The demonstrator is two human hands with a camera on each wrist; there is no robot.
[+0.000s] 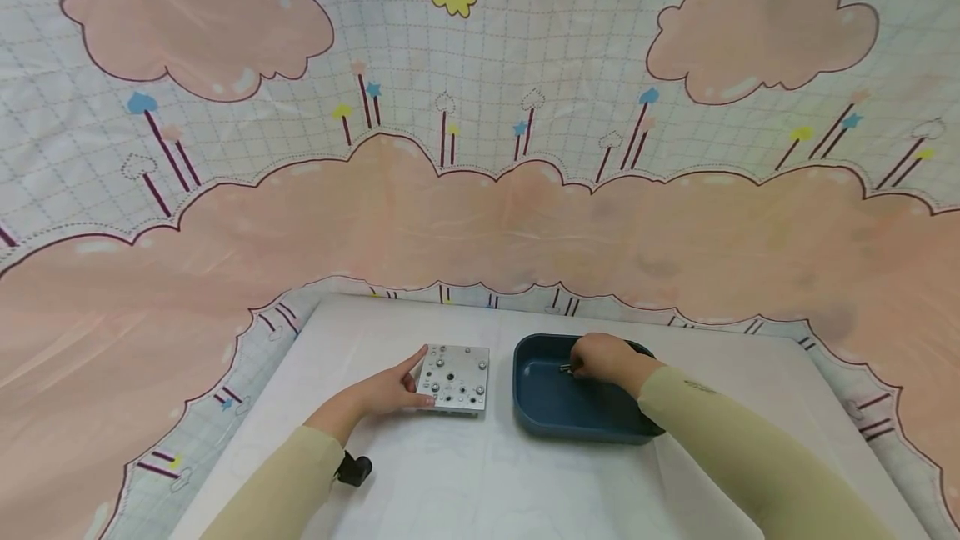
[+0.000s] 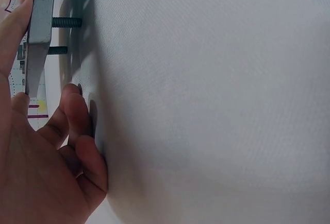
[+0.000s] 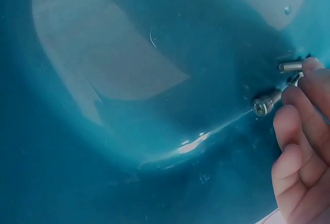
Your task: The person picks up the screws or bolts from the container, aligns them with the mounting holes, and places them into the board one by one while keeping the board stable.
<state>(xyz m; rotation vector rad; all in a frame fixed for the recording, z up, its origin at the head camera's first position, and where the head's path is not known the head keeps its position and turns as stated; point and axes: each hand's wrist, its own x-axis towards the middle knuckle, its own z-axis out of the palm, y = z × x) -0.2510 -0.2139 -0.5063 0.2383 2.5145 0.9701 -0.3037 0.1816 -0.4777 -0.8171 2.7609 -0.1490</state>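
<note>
A silver metal plate (image 1: 467, 365) with several holes and socket-head bolts stands left of centre in the head view. My left hand (image 1: 378, 390) grips its left side, thumb at the near corner and forefinger at the far one. Threaded bolt ends (image 2: 67, 22) stick out beneath the plate in the left wrist view; the other fingers are curled near the white cloth. Inside a dark blue tray (image 1: 577, 433), my right hand (image 1: 606, 357) pinches at small metal screws. One socket-head screw (image 3: 263, 105) and a short metal pin (image 3: 290, 67) show at the fingertips, partly hidden.
White cloth (image 1: 450, 498) covers the table under plate and tray. Behind it hangs a printed curtain (image 1: 487, 223) with clouds. A black wrist camera (image 1: 354, 470) sits at my left cuff. The tray's raised walls surround my right hand.
</note>
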